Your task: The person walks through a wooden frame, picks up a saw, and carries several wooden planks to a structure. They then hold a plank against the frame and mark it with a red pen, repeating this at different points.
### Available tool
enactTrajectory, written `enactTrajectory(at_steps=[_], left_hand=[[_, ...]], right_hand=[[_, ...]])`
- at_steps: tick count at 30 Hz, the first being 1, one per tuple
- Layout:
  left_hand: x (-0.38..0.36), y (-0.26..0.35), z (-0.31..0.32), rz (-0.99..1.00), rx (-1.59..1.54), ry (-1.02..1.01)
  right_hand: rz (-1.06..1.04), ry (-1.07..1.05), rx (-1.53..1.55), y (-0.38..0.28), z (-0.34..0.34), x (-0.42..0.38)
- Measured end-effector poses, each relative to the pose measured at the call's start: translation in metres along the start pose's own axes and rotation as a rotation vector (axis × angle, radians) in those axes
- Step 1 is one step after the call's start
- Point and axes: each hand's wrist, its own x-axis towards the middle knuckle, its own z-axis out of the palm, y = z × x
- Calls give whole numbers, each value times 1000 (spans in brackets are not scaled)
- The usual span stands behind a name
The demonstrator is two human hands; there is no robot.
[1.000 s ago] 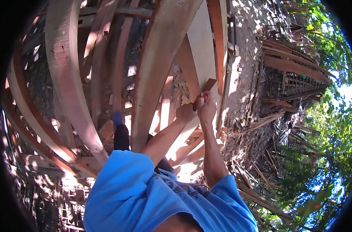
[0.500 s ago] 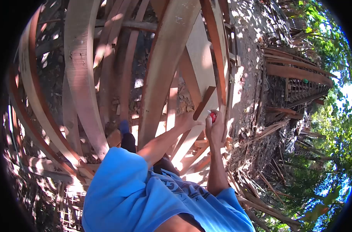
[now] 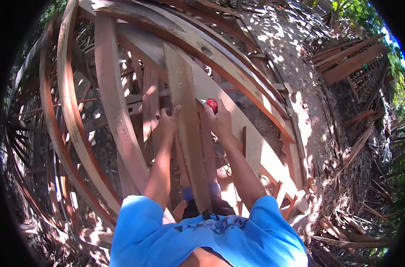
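Observation:
A long wooden plank (image 3: 187,120) runs from near my waist up and away from me in the middle of the head view. My left hand (image 3: 168,122) grips its left edge, thumb on top and the other fingers partly hidden. At the plank's right edge, my right hand (image 3: 221,123) is closed around a small red object (image 3: 211,105) with a pale pointed tip, like a small bottle with a nozzle. The tip points left towards the plank. Behind it a wide pale board (image 3: 238,120) slants down to the right.
Curved wooden ribs (image 3: 118,102) stand on the left, and long curved timbers (image 3: 220,58) arch across the top and right. A small upright wood piece (image 3: 244,141) stands by the wide board. Stacked planks (image 3: 354,66) and scrap wood lie on the leafy ground at right.
The view has turned. My left hand has come from beside the right hand to the plank's left edge. My right hand still holds the red object, now at the plank's right edge.

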Motion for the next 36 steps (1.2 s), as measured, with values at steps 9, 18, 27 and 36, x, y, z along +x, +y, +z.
enactTrajectory(at_steps=[9,18,27,36], left_hand=[[-10,51,-4,22,-124,-183],[1,24,5,-123,54,-248],[1,10,9,-33,26,-193],[1,9,16,29,17,-150]], right_hand=[[69,-78,54,29,2,37],[-94,-158,-222,28,36,68],[-213,-277,-375,32,34,66],[-237,-252,-332,35,38,81]])
